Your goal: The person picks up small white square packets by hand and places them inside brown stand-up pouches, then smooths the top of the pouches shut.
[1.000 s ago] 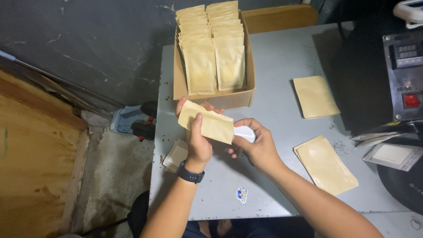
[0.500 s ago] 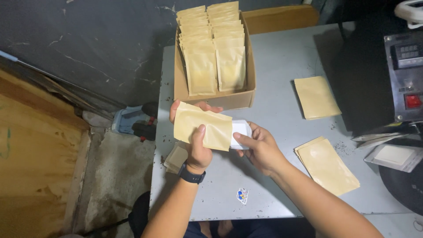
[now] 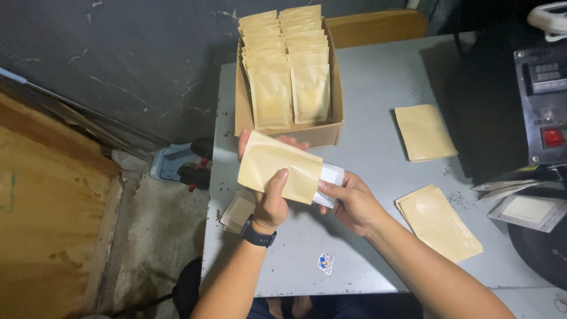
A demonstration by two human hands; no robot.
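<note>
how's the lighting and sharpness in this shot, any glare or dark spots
Head view: even, soft light on the grey table, no strong glare; the kraft pouch in the left hand and the right hand are sharp; the upper right around the sealing machine falls into deep shadow, and the dark wall on the left is dim.
</note>
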